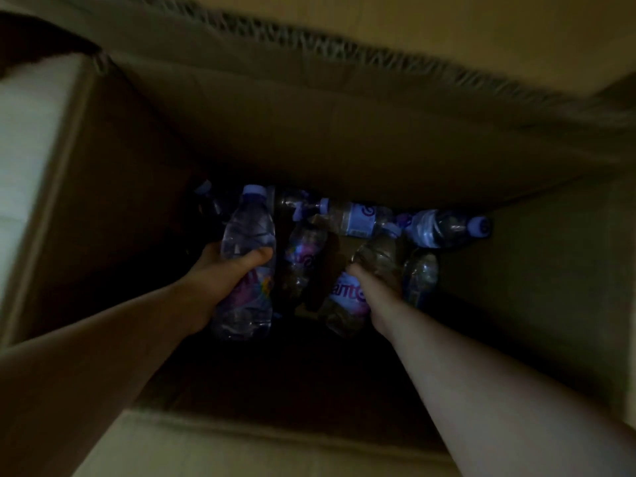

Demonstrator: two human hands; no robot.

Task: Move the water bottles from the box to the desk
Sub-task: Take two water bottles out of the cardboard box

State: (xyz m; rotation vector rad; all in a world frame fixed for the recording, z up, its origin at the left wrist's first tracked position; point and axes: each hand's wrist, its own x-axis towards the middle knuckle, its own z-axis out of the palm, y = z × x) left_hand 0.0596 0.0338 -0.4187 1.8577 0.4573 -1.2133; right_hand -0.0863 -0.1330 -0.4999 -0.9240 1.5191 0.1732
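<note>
I look down into a deep, dark cardboard box (344,139). Both my arms reach inside it. My left hand (227,270) is wrapped around a clear water bottle (247,232) with a pale cap and a purple label, its cap pointing away from me. My right hand (375,287) grips a second water bottle (347,301) with the same label, lying among the others. Several more bottles (358,218) lie jumbled on the box floor along the far wall, one (444,228) with its cap pointing right.
The box walls rise high on all sides, with a raised flap (413,36) at the far edge and a near rim (275,438) below my arms. A pale surface (31,132) shows outside the box on the left. The near box floor is in deep shadow.
</note>
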